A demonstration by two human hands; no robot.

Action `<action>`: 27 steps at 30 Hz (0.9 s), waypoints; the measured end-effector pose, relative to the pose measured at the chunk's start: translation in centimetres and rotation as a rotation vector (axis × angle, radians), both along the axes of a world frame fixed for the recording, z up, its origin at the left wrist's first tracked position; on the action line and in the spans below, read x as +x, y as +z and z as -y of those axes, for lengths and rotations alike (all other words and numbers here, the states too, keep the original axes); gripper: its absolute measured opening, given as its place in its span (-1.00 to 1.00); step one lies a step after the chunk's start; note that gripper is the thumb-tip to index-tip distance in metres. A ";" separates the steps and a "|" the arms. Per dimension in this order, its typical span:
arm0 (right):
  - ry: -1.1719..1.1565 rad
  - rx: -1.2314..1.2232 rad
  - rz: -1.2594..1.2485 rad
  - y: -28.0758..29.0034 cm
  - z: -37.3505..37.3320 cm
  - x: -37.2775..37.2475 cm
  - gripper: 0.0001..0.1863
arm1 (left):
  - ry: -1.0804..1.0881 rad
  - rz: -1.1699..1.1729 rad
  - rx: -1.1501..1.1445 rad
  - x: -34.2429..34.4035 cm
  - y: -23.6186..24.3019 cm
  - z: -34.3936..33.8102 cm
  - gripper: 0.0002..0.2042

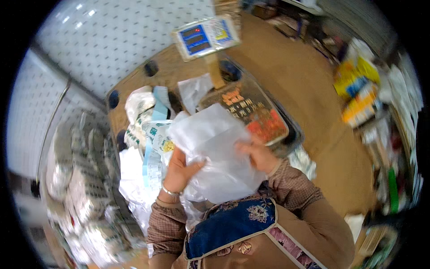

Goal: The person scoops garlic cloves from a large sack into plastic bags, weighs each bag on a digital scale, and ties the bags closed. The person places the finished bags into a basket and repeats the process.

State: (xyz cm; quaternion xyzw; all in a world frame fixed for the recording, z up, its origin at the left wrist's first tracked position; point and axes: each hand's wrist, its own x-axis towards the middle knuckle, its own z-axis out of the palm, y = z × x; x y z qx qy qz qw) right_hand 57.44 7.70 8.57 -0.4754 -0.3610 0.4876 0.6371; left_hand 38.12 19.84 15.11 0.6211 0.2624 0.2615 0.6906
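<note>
A translucent white plastic bag (215, 148) is spread between my two hands in front of my chest. My left hand (178, 172) grips its left side, the thumb lying on top and the fingers partly hidden behind the plastic. My right hand (259, 156) pinches the right side and is slightly blurred. Beyond the bag stands a weighing scale, its dark, worn platform (268, 107) carrying orange printing and its display panel (206, 38) raised on a post. Left of my hands lie crumpled white and printed packages (154, 134), partly covered by the bag.
Large plastic-wrapped bundles (80, 175) are stacked at the left beside a bent metal rod (51, 121). Yellow bags (356, 80) and mixed clutter line the right side. A brown surface (313, 89) extends between the scale and that clutter. A patterned white panel (121, 40) is at the back left.
</note>
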 end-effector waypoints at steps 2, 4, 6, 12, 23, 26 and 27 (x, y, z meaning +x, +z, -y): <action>-0.127 0.033 -0.196 1.5 -0.6 5.3 -0.69 | 0.148 -0.081 0.104 1.2 0.8 -0.4 -0.35; -0.178 -0.017 0.061 3.1 -0.2 7.6 -0.69 | 0.188 -0.234 0.527 1.8 -0.9 -2.3 -0.32; -0.065 -0.137 0.199 2.0 0.4 9.8 -0.63 | 0.212 -0.162 0.389 2.7 -0.8 -2.8 -0.30; 0.099 0.153 1.002 8.2 -0.1 10.0 -0.44 | -0.139 -0.684 1.088 6.0 0.1 -0.8 -0.38; 0.077 -0.071 0.747 3.0 -4.4 7.9 -0.80 | 0.355 -0.132 1.639 8.1 4.9 -4.5 -0.88; 0.053 -0.087 0.502 2.0 -4.9 6.3 -0.82 | 0.060 -0.234 0.893 5.2 0.5 -0.9 -0.87; 0.041 -0.070 0.421 1.4 -5.1 5.8 -0.82 | -0.097 -0.365 0.508 5.6 -0.7 -0.2 -0.84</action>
